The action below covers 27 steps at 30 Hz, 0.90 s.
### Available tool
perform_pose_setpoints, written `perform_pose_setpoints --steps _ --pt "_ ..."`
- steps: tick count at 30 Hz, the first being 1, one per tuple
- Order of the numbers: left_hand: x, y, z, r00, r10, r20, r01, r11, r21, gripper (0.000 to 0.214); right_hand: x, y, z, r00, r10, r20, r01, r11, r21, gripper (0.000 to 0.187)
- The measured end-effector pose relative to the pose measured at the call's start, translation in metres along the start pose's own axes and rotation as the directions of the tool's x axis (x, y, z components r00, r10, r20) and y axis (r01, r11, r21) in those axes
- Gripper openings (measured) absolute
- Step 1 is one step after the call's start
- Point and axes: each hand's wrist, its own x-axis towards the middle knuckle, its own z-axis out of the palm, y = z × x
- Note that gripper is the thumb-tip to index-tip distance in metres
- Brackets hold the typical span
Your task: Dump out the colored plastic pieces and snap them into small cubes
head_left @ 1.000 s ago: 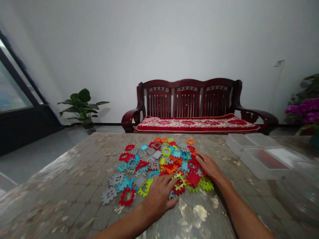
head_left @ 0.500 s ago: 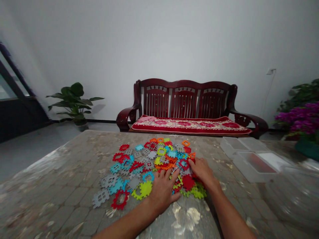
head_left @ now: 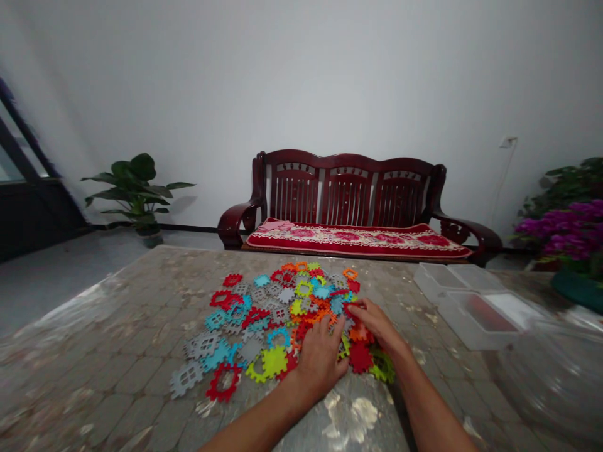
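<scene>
A pile of flat, toothed puzzle pieces [head_left: 264, 307] in red, blue, grey, green and orange lies spread on the marbled table [head_left: 117, 351]. My left hand [head_left: 323, 358] lies flat on the near edge of the pile, fingers stretched over red and orange pieces, beside a lime green piece [head_left: 274, 360]. My right hand [head_left: 377, 323] rests on the pile's right side with its fingers reaching left onto a red piece [head_left: 351, 309]. Another red piece [head_left: 360, 356] lies between the two wrists. Neither hand lifts a piece.
Two clear plastic boxes [head_left: 475, 311] stand on the table to the right. Behind the table is a dark wooden bench [head_left: 353, 194] with a red cushion. A potted plant [head_left: 134, 188] stands at the left, purple flowers [head_left: 565, 226] at the right.
Both hands have slid a little further into the pile, the right hand's fingers moving leftward. The camera has turned slightly to the right.
</scene>
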Motion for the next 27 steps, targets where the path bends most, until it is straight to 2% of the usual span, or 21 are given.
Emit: perform_pose_setpoints --steps 4,10,13,16,19,22,27 --pt "0.006 0.004 0.006 1.0 -0.03 -0.01 0.029 0.998 -0.05 0.081 -0.003 -0.004 0.003 0.998 0.053 0.018 -0.055 0.99 0.129 0.038" --pt "0.016 0.016 0.009 0.998 -0.043 -0.047 0.037 0.99 -0.135 0.073 -0.017 -0.024 0.006 0.992 0.12 -0.037 -0.098 0.922 0.375 0.033" --pt "0.019 0.019 0.005 0.998 -0.049 -0.05 0.041 0.987 -0.157 0.059 -0.024 -0.041 0.007 0.99 0.134 -0.047 -0.096 0.877 0.471 0.03" --pt "0.021 0.015 -0.006 0.993 -0.055 -0.102 0.039 0.988 -0.153 0.05 -0.026 -0.061 0.008 0.99 0.126 -0.061 -0.078 0.859 0.506 0.03" --pt "0.024 0.001 -0.024 0.987 -0.062 -0.15 0.044 0.992 -0.121 0.044 -0.019 -0.081 0.015 0.995 0.075 -0.066 -0.031 0.86 0.509 0.028" --pt "0.03 -0.023 -0.044 0.979 -0.091 -0.185 0.071 0.991 -0.113 0.038 -0.003 -0.097 0.032 0.999 0.038 -0.024 -0.02 0.855 0.519 0.027" --pt "0.042 -0.071 -0.064 0.976 -0.11 -0.189 0.079 0.983 -0.165 0.061 0.023 -0.11 0.06 0.999 0.008 0.039 -0.025 0.899 0.437 0.028"
